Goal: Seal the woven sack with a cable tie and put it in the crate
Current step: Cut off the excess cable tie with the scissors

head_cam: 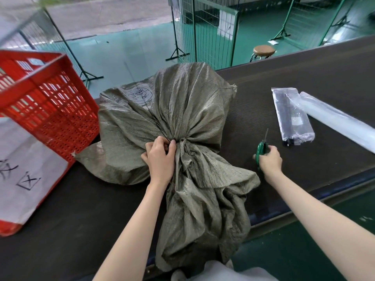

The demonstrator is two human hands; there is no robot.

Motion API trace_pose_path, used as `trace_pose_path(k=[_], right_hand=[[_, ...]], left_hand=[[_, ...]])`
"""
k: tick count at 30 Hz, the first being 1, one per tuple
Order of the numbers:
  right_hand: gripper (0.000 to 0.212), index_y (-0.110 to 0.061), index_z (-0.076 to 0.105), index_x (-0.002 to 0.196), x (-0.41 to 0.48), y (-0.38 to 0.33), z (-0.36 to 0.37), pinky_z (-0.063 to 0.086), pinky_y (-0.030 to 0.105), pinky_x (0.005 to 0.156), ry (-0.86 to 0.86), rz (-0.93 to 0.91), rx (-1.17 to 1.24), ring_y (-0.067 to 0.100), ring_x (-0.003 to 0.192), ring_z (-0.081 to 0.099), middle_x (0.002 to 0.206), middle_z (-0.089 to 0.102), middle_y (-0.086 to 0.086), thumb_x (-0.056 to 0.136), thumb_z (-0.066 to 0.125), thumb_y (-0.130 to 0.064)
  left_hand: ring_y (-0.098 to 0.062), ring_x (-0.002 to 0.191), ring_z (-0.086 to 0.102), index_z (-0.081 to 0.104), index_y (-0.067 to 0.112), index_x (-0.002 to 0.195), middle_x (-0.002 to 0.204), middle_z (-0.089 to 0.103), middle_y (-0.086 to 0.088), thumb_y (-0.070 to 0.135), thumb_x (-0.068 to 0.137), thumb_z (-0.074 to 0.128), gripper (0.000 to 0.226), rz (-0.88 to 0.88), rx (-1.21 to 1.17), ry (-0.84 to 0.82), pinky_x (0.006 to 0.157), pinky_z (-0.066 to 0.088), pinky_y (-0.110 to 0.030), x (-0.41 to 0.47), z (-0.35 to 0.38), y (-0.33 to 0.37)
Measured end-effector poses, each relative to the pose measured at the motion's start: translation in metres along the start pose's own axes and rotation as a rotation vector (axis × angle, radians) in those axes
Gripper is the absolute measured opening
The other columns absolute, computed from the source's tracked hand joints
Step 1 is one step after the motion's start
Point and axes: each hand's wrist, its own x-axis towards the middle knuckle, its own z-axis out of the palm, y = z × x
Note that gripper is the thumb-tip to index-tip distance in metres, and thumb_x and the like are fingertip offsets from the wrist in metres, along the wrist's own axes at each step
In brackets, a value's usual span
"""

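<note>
The woven sack (172, 110) lies full on the dark counter (304, 78), its neck gathered into a tight bunch at the near side with the loose mouth trailing off the near edge. The left hand (161, 157) pinches that neck, fingers (172, 144) closed on it; a thin dark strand there may be the cable tie, but I cannot tell if it is cinched. The right hand (271, 160) grips green-handled snips (261, 149) on the counter just right of the sack. Judging by this, sealing is nearly done; trimming and moving the sack remain. The red crate (50, 102) stands at the left, beside the sack, its contents hidden. Two plastic packets (292, 116) lie far right.
</note>
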Motion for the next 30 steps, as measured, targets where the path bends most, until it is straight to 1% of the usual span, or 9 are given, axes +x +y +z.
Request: trace_pose_path(k=[3,6,10,13,17,21,25,28,30], right_hand=[[0.053,-0.011,0.050,0.127,-0.016,-0.022,0.009,0.043,0.029,0.073,-0.033,-0.065,0.191,0.026,0.088,0.060,0.094,0.060,0.010,0.078,0.069,-0.003],[0.048,-0.012,0.046,0.120,-0.034,-0.051,0.011,0.047,0.027,0.053,-0.159,-0.035,0.582,0.017,0.057,0.057,0.079,0.058,0.009,0.079,0.063,0.004],[0.043,-0.009,0.046,0.117,-0.063,-0.093,0.007,0.046,0.025,0.052,-0.363,-0.059,0.853,0.013,0.055,0.053,0.074,0.054,0.003,0.080,0.062,0.005],[0.042,-0.009,0.047,0.114,-0.086,-0.109,0.006,0.048,0.026,0.056,-0.544,-0.112,0.877,0.015,0.060,0.055,0.077,0.053,0.003,0.079,0.065,0.004],[0.042,-0.011,0.049,0.113,-0.117,-0.119,0.009,0.051,0.027,0.059,-0.794,-0.140,0.871,0.019,0.063,0.058,0.077,0.054,0.006,0.079,0.062,0.009],[0.047,-0.011,0.049,0.117,-0.138,-0.119,0.019,0.053,0.024,0.052,-1.133,-0.097,0.831,0.019,0.066,0.062,0.084,0.059,0.008,0.076,0.064,0.009],[0.050,-0.013,0.050,0.118,-0.149,-0.108,0.035,0.049,0.023,0.047,-1.290,-0.015,0.824,0.015,0.063,0.058,0.085,0.055,0.005,0.074,0.068,0.001],[0.059,-0.015,0.048,0.116,-0.152,-0.097,0.044,0.043,0.022,0.044,-1.408,0.051,0.837,0.012,0.057,0.048,0.082,0.048,0.005,0.068,0.082,-0.021],[0.064,-0.016,0.045,0.117,-0.153,-0.091,0.046,0.040,0.020,0.040,-1.485,0.106,0.838,0.010,0.053,0.045,0.080,0.047,0.004,0.068,0.080,-0.038]], left_hand=[[-0.020,0.107,0.044,0.061,0.015,0.090,0.083,0.054,0.006,0.029,0.096,0.050,0.018,-0.039,-0.017,-0.002,0.084,0.017,-0.030,0.001,-0.004,0.001],[-0.024,0.111,0.048,0.065,0.010,0.099,0.081,0.048,0.009,0.025,0.097,0.049,0.022,-0.088,-0.070,0.011,0.087,0.019,-0.028,0.001,-0.008,0.007],[-0.029,0.098,0.057,0.062,0.016,0.090,0.082,0.058,0.002,0.026,0.095,0.052,0.015,-0.152,-0.194,0.042,0.102,0.035,-0.044,0.003,-0.011,0.005],[-0.022,0.080,0.063,0.061,0.021,0.080,0.075,0.068,0.002,0.030,0.092,0.053,0.017,-0.178,-0.330,0.022,0.092,0.046,-0.048,0.005,-0.016,-0.003],[-0.018,0.078,0.065,0.059,0.027,0.071,0.062,0.068,0.013,0.038,0.086,0.052,0.021,-0.188,-0.397,-0.043,0.095,0.046,-0.048,0.008,-0.029,-0.011],[-0.007,0.068,0.062,0.059,0.020,0.070,0.058,0.068,0.013,0.025,0.093,0.054,0.025,-0.231,-0.494,-0.030,0.082,0.047,-0.032,0.008,-0.045,-0.016],[0.002,0.060,0.058,0.059,0.018,0.064,0.060,0.063,0.008,0.018,0.096,0.054,0.031,-0.203,-0.527,0.006,0.072,0.043,-0.013,0.004,-0.062,-0.015],[0.001,0.060,0.058,0.059,0.018,0.063,0.060,0.063,0.006,0.016,0.095,0.055,0.033,-0.161,-0.510,0.012,0.070,0.041,-0.009,0.001,-0.073,-0.015],[0.000,0.061,0.059,0.060,0.018,0.064,0.054,0.064,0.009,0.016,0.095,0.055,0.031,-0.142,-0.498,0.008,0.070,0.042,-0.011,0.000,-0.078,-0.014]])
